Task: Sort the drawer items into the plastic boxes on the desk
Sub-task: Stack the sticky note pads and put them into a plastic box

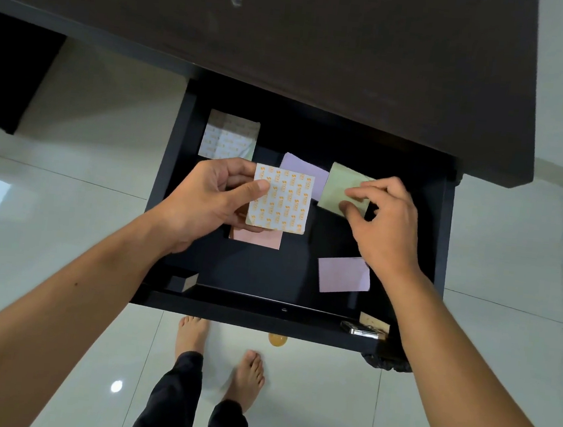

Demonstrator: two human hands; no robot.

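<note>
Left hand (211,199) grips printed pad (283,201), hiding most of pink pad (258,238).

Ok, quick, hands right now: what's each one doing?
Left hand: closed, grip on the white orange-printed pad, lifted above the drawer.
Right hand: closed, fingertips pinching the green pad.
</note>
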